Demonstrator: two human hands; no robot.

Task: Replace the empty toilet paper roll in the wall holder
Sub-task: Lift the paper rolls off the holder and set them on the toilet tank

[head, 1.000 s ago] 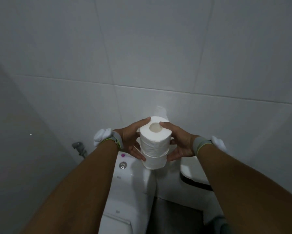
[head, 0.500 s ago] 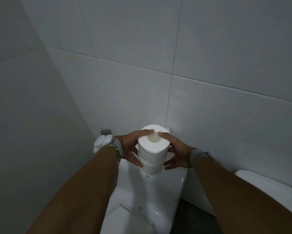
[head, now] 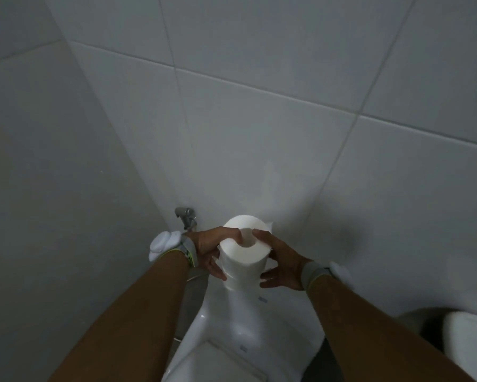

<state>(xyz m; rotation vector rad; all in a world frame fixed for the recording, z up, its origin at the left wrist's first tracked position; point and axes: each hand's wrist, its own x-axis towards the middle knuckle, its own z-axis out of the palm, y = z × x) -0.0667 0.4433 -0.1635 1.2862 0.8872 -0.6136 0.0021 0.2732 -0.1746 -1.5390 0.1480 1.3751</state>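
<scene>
Clasping full white paper toilet roll (head: 244, 255) upright, lower centre; left hand (head: 207, 252), right hand (head: 282, 267) fingers (head: 267, 277) curled round to steady.

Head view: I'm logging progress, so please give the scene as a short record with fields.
roll: toilet paper roll, upright, core hole up, over the toilet
left hand: grips its left side, thumb on top
right hand: grips its right side, thumb on top
wall holder: not in view
wall: metal fitting near the corner
</scene>
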